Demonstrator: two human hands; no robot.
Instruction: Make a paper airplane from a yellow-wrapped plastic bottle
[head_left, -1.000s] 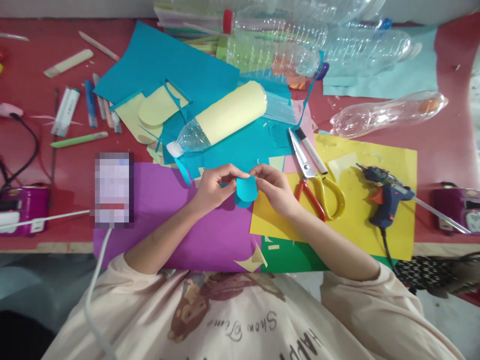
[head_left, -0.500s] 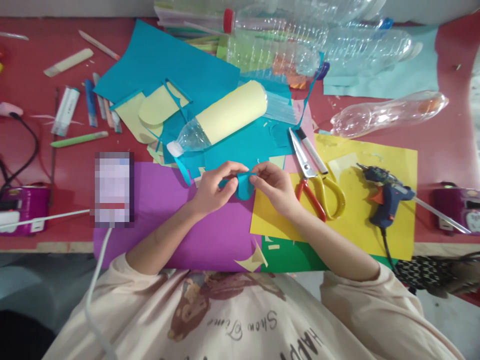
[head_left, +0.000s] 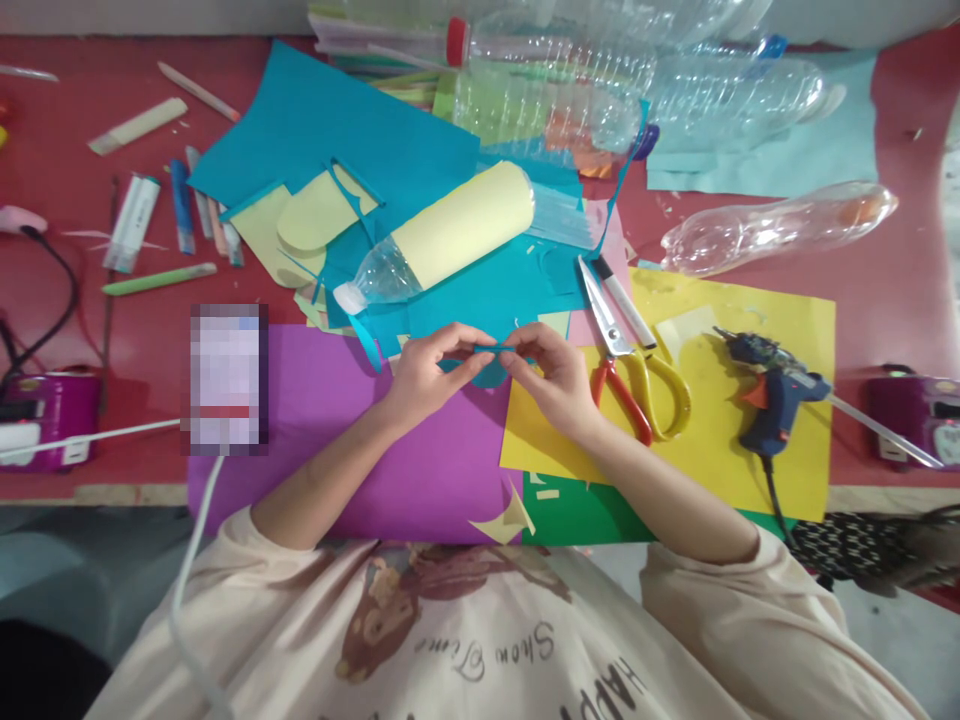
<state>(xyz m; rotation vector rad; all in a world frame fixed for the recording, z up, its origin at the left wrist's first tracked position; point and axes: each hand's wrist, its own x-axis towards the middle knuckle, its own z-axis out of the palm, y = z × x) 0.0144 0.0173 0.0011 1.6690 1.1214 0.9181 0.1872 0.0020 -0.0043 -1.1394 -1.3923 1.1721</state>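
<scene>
Between both hands is a small piece of blue paper (head_left: 490, 373), with a rounded lower part and a narrow edge at its top. My left hand (head_left: 433, 377) pinches that edge from the left, thumb against fingertips. From the right, my right hand (head_left: 551, 375) pinches the same edge, close to the other thumb. Fingers cover part of the piece. Just beyond the hands lies a clear bottle (head_left: 382, 272) wrapped in pale yellow paper (head_left: 465, 225). Scissors (head_left: 616, 345) with red and yellow handles lie right of my right hand, beside a black-and-white marker (head_left: 624, 305).
Purple paper (head_left: 360, 450) and yellow paper (head_left: 787, 420) lie under the arms. A blue glue gun (head_left: 776, 400) rests on the right. A phone (head_left: 225, 375) with a cable is at left. Clear bottles (head_left: 555, 75) stand along the back, and several markers (head_left: 131, 222) lie at left.
The top edge of the blue paper has tilted, and less of its rounded part shows. My left thumb has moved right and up onto the edge, nearer the right thumb.
</scene>
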